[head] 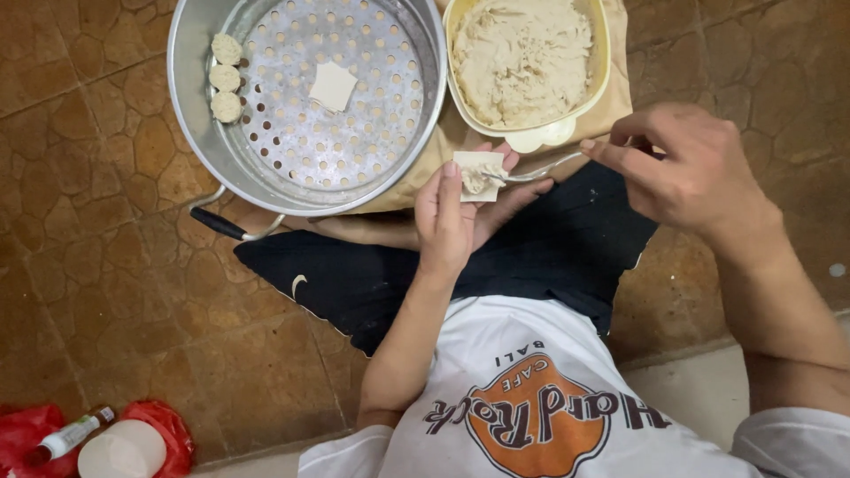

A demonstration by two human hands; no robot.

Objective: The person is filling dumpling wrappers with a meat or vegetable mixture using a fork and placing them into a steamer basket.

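My left hand (456, 217) is palm up and holds a small square dumpling wrapper (478, 173) with a dab of pale filling on it. My right hand (691, 164) grips a metal spoon (536, 171) whose tip rests on that filling. Just beyond them stands a cream plastic bowl (531, 137) full of beige filling. To its left is a round metal steamer pot (190, 80) with a perforated tray. Three finished dumplings (226, 78) line its left side, and one flat wrapper (333, 86) lies in the middle.
I sit on a brown tiled floor (106, 265) in dark shorts and a white shirt. A black pot handle (217, 224) sticks out near my knee. At the bottom left lie a red bag (164, 425), a small tube (71, 434) and a white lid (119, 451).
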